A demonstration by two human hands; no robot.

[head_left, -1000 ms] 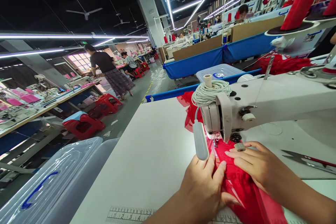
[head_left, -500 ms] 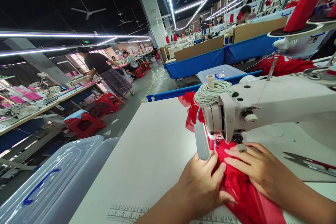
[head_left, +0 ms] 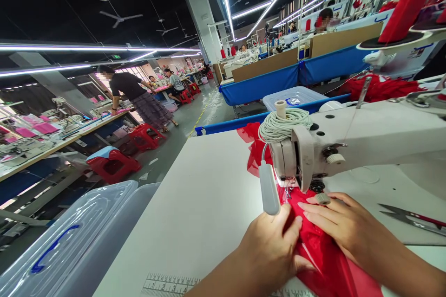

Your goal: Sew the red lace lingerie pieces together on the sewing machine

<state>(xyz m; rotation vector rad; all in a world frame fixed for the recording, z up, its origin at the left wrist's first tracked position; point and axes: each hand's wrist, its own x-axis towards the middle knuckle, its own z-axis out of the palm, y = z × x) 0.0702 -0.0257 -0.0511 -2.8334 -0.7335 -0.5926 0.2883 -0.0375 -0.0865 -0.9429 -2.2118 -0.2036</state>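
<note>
Red sheer fabric runs under the needle area of a white sewing machine and comes out behind it on the left. My left hand grips the fabric's left edge between curled fingers and thumb, just in front of the presser foot. Flat on the fabric, fingers stretched out, my right hand lies to the right, its fingertips beside the machine's lower knob. A grey lamp hangs by the machine head, close above my left hand.
Scissors lie right of my right hand. A printed ruler marks the table's front edge. Clear lidded bins stand at the left. A red thread cone rises at the upper right. A person leans over a far table.
Both hands keep nearly the same places on the fabric. The view has shifted slightly. In the background, the standing person has leaned and reached further towards the table.
</note>
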